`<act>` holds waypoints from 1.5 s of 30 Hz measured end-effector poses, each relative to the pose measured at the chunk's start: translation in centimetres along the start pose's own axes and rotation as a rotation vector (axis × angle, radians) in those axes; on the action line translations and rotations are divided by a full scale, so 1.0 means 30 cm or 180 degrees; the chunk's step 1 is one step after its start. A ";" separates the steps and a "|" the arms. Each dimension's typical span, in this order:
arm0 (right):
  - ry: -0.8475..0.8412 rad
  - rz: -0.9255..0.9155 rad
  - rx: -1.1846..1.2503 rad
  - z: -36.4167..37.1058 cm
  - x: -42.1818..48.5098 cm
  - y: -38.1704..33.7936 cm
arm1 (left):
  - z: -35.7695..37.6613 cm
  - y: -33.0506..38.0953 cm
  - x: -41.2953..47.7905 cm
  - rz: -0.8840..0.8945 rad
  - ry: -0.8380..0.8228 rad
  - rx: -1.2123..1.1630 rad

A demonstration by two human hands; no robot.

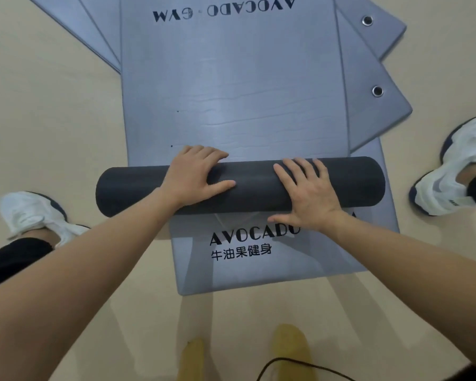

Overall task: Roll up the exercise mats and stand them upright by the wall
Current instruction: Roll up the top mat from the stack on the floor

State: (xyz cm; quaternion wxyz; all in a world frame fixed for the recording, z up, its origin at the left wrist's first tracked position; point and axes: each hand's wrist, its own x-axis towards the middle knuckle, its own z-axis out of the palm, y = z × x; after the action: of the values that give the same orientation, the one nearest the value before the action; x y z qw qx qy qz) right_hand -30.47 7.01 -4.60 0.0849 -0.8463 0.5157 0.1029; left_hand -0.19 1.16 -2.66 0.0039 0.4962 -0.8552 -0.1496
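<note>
Left hand [195, 174], right hand [308, 193] flat on dark mat roll [253, 185]

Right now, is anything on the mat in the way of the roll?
Nothing visible. The left hand and right hand rest on the roll, and the grey mat ahead is bare. No wall shows.

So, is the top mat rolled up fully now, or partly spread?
Partly rolled. The dark roll lies under the left hand and right hand, while much of the top mat lies flat beyond it.
</note>
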 end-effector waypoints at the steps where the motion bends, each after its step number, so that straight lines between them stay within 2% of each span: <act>1: 0.0022 -0.0002 0.0041 -0.011 0.022 0.015 | -0.006 0.016 -0.013 0.0066 0.0367 0.0069; 3: -0.0008 0.0017 0.0137 -0.040 0.080 0.048 | -0.010 0.049 -0.046 0.0121 0.0773 0.0184; 5: -0.0136 0.0001 0.0267 -0.076 0.149 0.082 | -0.004 0.074 -0.077 0.0122 0.0803 0.0342; 10: -0.0303 -0.0100 0.0496 -0.146 0.285 0.153 | 0.023 0.075 -0.074 -0.0243 -0.0042 0.0689; 15: 0.0266 0.0316 0.0199 -0.148 0.288 0.121 | 0.026 0.006 0.039 -0.0429 -0.0507 0.0714; 17: 0.0302 0.0416 0.0209 -0.138 0.281 0.107 | 0.021 -0.025 0.085 -0.0462 -0.0549 0.0692; 24: -0.0419 0.0169 -0.0123 -0.167 0.344 0.160 | -0.012 -0.097 0.210 -0.0467 -0.0622 0.0361; 33: -0.0576 -0.0028 0.0234 -0.224 0.469 0.222 | -0.080 -0.123 0.350 -0.0606 -0.1194 0.0185; 40: -0.0472 -0.0219 0.0155 -0.237 0.333 0.151 | -0.072 -0.024 0.227 -0.0419 -0.0989 0.0528; 45: -0.0947 -0.0305 0.0380 -0.199 0.119 0.062 | 0.001 0.116 0.009 -0.0455 -0.1365 0.0246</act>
State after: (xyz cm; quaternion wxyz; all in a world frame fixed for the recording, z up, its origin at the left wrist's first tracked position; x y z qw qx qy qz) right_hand -30.00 1.63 0.16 0.2152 -0.8389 0.4617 0.1920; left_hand -3.29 2.56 -1.82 -0.2076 0.5121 -0.8043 -0.2187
